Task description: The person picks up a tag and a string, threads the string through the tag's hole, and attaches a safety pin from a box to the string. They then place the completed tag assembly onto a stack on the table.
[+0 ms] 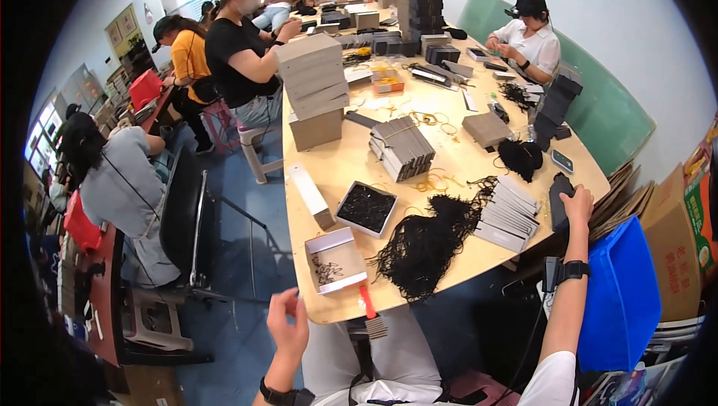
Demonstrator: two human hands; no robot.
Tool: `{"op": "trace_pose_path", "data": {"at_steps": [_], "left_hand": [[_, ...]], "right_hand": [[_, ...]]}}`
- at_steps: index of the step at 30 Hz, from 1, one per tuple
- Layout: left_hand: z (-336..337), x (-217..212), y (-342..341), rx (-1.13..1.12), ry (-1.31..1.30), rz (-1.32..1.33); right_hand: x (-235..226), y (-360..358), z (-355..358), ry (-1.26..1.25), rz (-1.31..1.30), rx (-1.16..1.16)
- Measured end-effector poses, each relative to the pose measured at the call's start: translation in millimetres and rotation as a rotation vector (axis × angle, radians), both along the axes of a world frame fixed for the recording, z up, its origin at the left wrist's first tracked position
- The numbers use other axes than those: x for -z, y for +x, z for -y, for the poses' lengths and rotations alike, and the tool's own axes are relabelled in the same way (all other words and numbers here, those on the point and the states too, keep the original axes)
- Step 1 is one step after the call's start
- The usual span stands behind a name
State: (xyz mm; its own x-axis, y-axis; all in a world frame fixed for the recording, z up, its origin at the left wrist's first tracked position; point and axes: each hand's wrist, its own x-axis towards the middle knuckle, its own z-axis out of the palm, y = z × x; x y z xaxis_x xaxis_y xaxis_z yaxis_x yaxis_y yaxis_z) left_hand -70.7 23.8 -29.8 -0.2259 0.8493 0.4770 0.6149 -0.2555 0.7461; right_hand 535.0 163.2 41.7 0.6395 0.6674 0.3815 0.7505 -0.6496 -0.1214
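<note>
My right hand point(578, 203) reaches out to the table's right edge, its fingers wrapped round a stack of black cards point(559, 195). My left hand point(287, 322) is raised off the table's near left corner, fingers apart and nothing in them. Closest to it is a shallow white box point(345, 280) with a few small dark pieces inside. A red-handled tool point(366, 301) lies at the near edge. Farther in stand a tray of small black parts point(367, 208) and a large heap of black cords point(422, 253). Grey cards point(508, 215) lie fanned beside the cords.
A banded stack of grey cards point(402, 148) and a tall pile of grey boxes point(313, 81) stand on the table point(329, 170). A phone point(562, 161) lies near the right edge. A blue bin point(621, 301) stands beside my right forearm. Several people sit or stand around.
</note>
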Motion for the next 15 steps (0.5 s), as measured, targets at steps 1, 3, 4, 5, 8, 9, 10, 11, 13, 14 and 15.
{"op": "trace_pose_path", "data": {"at_steps": [1,3,4,5,8,9,10,11,13,14,15], "left_hand": [[-10,-7,-1,0.017,-0.030,-0.021],[-30,-26,12,0.021,-0.081,-0.145],[-40,-26,15,0.038,-0.067,-0.216],[-50,-27,18,0.033,-0.069,-0.221],[-74,-27,27,0.089,-0.046,-0.547],[-79,-25,29,0.117,-0.115,-0.615],[-82,-22,28,0.135,-0.191,-0.690],[-85,-20,30,0.129,-0.225,-0.710],[-90,-23,34,0.109,-0.240,-0.776],[-92,-25,37,0.093,-0.254,-0.838],[-94,-22,35,0.108,-0.285,-0.845]], "right_hand": [[-2,-12,0,-0.002,-0.009,-0.012],[-1,-31,0,0.207,0.144,-0.197],[3,-43,-3,0.208,0.135,-0.204],[7,-56,-6,0.289,0.105,-0.420],[11,-135,-1,0.434,-0.160,-0.917],[3,-177,7,0.423,-0.227,-1.066],[4,-215,9,0.325,-0.226,-1.192],[2,-248,15,0.345,-0.192,-1.333],[10,-296,20,0.241,-0.173,-1.510],[14,-313,21,0.143,-0.152,-1.546],[25,-330,20,0.113,-0.139,-1.565]]}}
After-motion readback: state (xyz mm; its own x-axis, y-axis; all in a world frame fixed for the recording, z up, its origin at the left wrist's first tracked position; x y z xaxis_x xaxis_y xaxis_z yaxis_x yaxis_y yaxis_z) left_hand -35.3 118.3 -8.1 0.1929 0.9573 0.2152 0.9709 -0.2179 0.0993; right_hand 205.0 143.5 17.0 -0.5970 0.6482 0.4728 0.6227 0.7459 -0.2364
